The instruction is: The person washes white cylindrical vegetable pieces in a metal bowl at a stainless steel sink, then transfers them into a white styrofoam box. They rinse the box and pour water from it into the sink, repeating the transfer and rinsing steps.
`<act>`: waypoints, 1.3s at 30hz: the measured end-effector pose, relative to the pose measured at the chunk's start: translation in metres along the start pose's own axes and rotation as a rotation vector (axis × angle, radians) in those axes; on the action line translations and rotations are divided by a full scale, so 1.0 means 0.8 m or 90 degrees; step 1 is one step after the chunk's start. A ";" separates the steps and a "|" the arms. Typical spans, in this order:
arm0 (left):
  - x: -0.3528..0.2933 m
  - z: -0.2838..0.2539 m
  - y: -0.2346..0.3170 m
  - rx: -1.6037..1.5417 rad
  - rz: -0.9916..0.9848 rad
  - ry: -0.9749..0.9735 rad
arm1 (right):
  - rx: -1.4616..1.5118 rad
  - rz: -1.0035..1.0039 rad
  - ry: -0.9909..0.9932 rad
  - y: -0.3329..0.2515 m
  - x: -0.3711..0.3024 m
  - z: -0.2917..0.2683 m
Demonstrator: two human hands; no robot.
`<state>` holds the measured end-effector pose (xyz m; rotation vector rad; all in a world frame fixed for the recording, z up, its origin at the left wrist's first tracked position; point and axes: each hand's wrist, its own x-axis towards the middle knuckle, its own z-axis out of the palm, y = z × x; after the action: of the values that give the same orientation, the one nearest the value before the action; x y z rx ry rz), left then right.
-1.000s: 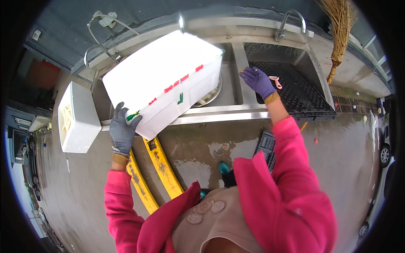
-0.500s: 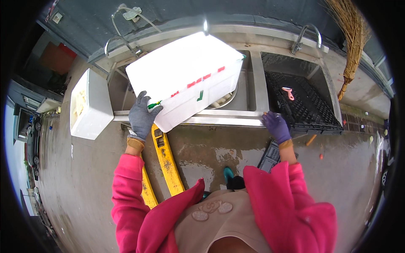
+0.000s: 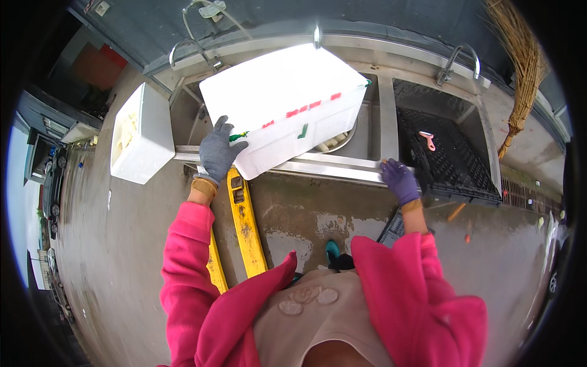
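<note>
The left hand (image 3: 218, 154) grips the corner of the tilted white box (image 3: 283, 107) over the sink (image 3: 342, 168). The right hand (image 3: 400, 180) rests fingers curled on the sink's front rim, beside the black crate (image 3: 449, 162).

**Layout at the sink**

A large foam box (image 3: 287, 110) lies tilted across the left basin of the steel sink (image 3: 342, 166), its near corner over the front rim. The left hand (image 3: 217, 153) rests on that corner; the right hand (image 3: 400, 180) sits on the rim, further right. A plastic crate (image 3: 449, 165) fills the right basin, a small scraper (image 3: 427, 140) in it. A second foam box (image 3: 140, 134) stands left of the sink. Pallet-jack forks (image 3: 244, 226) lie on the floor below the rim. A broom (image 3: 523, 67) leans far right.
</note>
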<state>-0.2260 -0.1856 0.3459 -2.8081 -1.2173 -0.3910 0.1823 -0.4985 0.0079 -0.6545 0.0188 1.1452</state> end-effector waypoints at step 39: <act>0.007 0.001 0.000 0.042 0.048 0.009 | 0.360 0.038 0.108 -0.003 -0.079 0.029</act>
<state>-0.2225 -0.1813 0.3465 -2.7810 -1.0971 -0.3592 0.1493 -0.5408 0.0495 -0.2435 0.4919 1.0713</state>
